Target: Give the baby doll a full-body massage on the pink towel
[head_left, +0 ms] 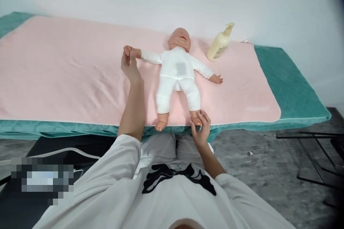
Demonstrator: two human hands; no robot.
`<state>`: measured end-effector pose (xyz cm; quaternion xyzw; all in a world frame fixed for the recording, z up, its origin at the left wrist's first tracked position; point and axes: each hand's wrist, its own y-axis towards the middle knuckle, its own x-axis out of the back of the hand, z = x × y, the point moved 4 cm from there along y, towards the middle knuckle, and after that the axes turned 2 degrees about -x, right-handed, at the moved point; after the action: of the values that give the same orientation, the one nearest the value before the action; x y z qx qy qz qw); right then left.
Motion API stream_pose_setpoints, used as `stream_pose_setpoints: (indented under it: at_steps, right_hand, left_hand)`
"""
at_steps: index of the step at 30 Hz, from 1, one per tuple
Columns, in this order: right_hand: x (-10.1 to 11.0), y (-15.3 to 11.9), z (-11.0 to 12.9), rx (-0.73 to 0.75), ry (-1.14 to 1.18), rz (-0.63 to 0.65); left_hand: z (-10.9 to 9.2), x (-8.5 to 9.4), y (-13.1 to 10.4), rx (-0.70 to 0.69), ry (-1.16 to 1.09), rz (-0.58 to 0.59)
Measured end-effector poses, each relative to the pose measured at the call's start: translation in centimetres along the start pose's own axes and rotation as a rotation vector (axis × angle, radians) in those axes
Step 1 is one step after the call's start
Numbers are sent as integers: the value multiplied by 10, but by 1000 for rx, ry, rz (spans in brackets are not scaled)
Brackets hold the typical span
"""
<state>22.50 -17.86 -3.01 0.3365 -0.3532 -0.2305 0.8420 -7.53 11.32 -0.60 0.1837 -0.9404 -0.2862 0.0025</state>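
Note:
A baby doll (177, 62) in a white cloth suit lies on its back on a pink mat (80, 75), arms spread and feet towards me. Its arm on the left stretches out sideways, and my left hand (130, 67) is closed around the doll's hand (128, 50) there. At the mat's near edge, my right hand (201, 130) holds the doll's foot (196, 118) on the right between thumb and fingers. The other foot (162, 121) rests free at the edge. A pale yellow pump bottle (219, 44) stands on the mat, right of the doll's head.
Under the mat is a green padded table (290, 82) set against a white wall (129, 0). Black metal legs (311, 154) stand on the grey floor at right. A black surface (24, 207) with a pale cable (72, 150) and a blurred-out item lies lower left.

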Motion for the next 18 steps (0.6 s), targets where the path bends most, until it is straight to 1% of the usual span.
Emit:
stream_pose_setpoints:
  at_steps: [1, 2, 3, 4, 7, 9, 12, 14, 18]
  right_hand:
    - [1, 3, 0, 5, -7, -9]
    - [2, 7, 0, 12, -13, -19]
    - [2, 11, 0, 21, -16, -27]
    - [2, 15, 1, 29, -14, -35]
    - [0, 26, 1, 38, 22, -59]
    - [-2, 33, 3, 49, 58, -87]
    - [-6, 46, 6, 71, 94, -123]
    - [-10, 56, 8, 82, 103, -139]
    - [-19, 74, 9, 111, 121, -169]
  left_hand:
    - [-7, -1, -2, 14, -42, -95]
    - [-17, -5, -5, 1, -61, -132]
    - [-27, -10, -9, -27, -68, -134]
    - [-37, -15, -14, -73, -66, -112]
    - [-61, -31, -27, -215, 37, 26]
    - [-68, -39, -35, -272, 139, 137]
    - [-69, -48, -40, -315, 228, 301]
    - [-67, -51, -40, -336, 247, 385]
    - [-66, -53, -38, -378, 277, 483]
